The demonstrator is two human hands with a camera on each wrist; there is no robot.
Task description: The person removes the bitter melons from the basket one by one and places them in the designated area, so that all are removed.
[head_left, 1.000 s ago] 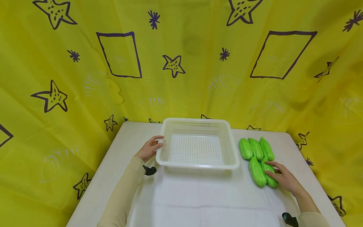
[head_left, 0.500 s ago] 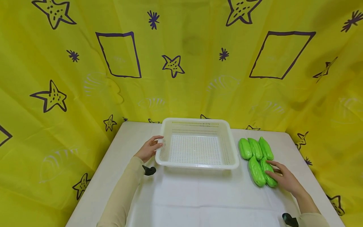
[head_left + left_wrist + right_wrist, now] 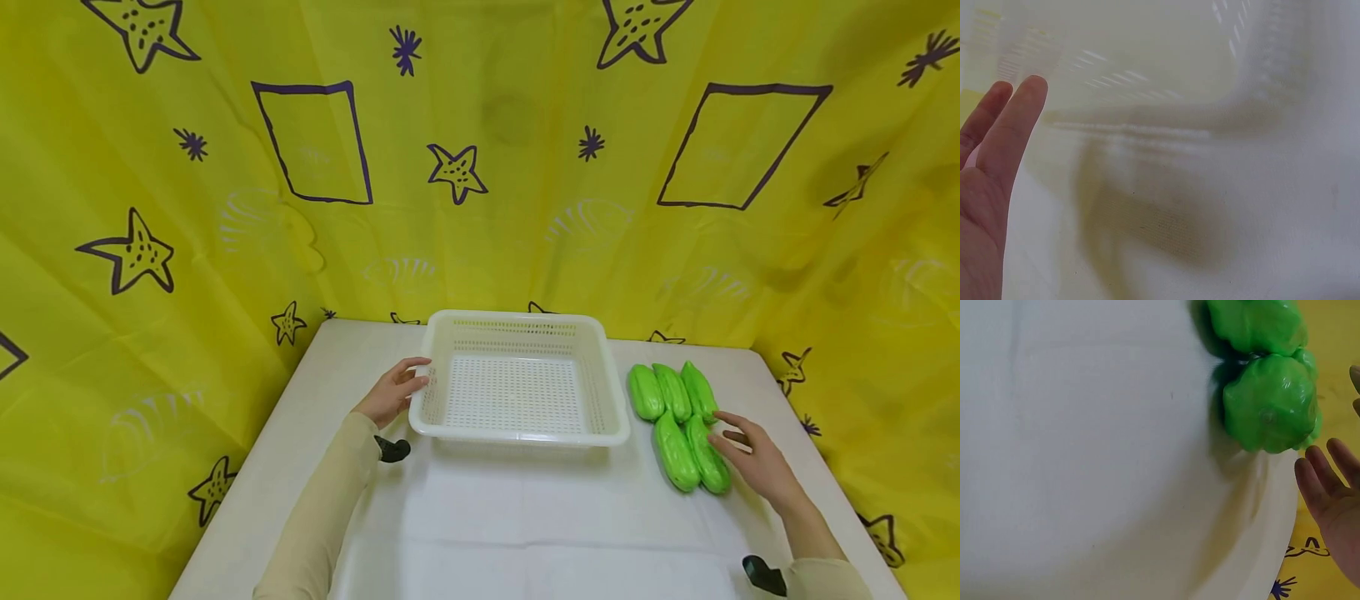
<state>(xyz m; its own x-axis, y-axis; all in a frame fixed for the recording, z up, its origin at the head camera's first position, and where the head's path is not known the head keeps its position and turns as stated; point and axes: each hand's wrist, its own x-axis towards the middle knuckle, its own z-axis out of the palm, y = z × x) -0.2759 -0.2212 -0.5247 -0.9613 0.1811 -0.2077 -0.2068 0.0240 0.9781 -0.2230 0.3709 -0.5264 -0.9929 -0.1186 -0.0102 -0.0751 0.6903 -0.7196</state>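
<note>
A white rectangular plastic basket (image 3: 517, 437) with perforated sides and floor stands on the table. My left hand (image 3: 392, 394) is at its left rim with relaxed fingers that appear to touch the rim; the left wrist view shows straight fingers (image 3: 1022, 119) beside the pale wall. Several glossy green elongated vegetables, their exact kind unclear, lie in two rows right of the basket. Nearest my right hand (image 3: 761, 462) is the lower right green vegetable (image 3: 708, 462). That hand hovers at its right side, fingers spread, holding nothing. In the right wrist view its fingers (image 3: 1319, 478) are apart from the vegetables' lumpy ends.
A white cloth covers the table (image 3: 525, 517). Yellow curtains (image 3: 517, 233) with drawn stars and frames enclose the back and both sides. A dark wrist mount (image 3: 765, 575) sits at the right sleeve, and a matching wrist mount (image 3: 392, 450) at the left.
My right hand has lifted off the lower right green vegetable and drawn slightly up and right. My left hand stays at the basket rim. The head view has shifted a little.
</note>
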